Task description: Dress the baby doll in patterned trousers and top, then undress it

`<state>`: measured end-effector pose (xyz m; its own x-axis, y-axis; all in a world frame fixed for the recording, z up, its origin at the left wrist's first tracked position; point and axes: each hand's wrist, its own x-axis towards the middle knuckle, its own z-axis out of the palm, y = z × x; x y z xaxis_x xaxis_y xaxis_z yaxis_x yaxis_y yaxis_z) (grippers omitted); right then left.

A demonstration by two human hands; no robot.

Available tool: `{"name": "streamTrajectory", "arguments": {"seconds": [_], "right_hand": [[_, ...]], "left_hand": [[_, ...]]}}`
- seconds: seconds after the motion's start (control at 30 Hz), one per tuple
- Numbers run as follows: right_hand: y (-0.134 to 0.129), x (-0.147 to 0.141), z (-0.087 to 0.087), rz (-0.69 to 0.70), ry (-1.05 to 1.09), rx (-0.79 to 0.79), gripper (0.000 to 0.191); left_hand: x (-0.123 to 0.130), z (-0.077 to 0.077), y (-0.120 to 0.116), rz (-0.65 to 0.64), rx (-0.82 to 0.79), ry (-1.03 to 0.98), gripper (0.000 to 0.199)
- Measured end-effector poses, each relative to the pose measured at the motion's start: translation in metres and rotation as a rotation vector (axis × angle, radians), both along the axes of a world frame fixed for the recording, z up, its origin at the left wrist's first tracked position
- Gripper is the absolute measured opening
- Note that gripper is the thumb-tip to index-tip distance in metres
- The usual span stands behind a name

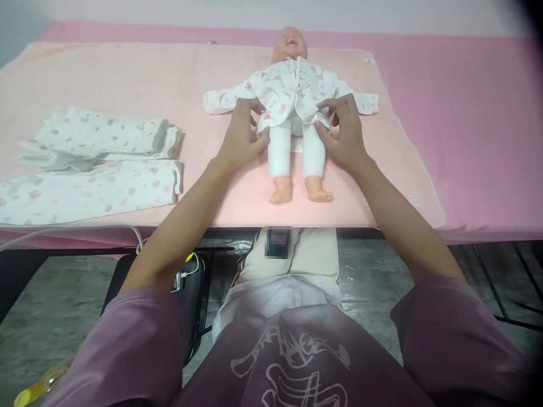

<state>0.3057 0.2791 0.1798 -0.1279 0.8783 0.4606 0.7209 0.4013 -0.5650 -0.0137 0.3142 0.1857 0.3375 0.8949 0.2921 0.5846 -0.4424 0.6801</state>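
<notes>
A baby doll lies on its back, head toward the far side, on a peach blanket. It wears a white patterned baby jacket with both sleeves stretched out sideways, and white leggings; its feet are bare. At the jacket's lower left edge, my left hand pinches the hem between thumb and fingers. My right hand grips the hem on the other side in the same way. Between the two front halves, the jacket's opening runs down the doll's middle.
Folded white patterned baby clothes lie at the left of the peach blanket. Pink cloth covers the table to the right. A white cable runs along the front edge, above a black case. A yellow-capped bottle is at lower left.
</notes>
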Motion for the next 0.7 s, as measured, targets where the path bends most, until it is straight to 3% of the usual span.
{"name": "streamTrajectory", "arguments": {"seconds": [0.13,0.3,0.53,0.7], "right_hand": [[-0.006,0.017,-0.001,-0.015,-0.032,-0.029,0.059],[-0.001,0.028,-0.006,0.068,-0.146,-0.045,0.068],[0.008,0.026,-0.014,-0.03,-0.131,-0.025,0.061],[0.003,0.032,-0.009,-0.091,-0.14,-0.008,0.053]], "left_hand": [[-0.007,-0.012,0.007,-0.004,0.114,0.031,0.072],[-0.003,-0.022,0.017,0.065,0.138,0.129,0.053],[-0.004,-0.009,0.005,0.111,0.088,0.216,0.033],[-0.006,-0.004,0.002,0.138,0.147,0.155,0.043]]}}
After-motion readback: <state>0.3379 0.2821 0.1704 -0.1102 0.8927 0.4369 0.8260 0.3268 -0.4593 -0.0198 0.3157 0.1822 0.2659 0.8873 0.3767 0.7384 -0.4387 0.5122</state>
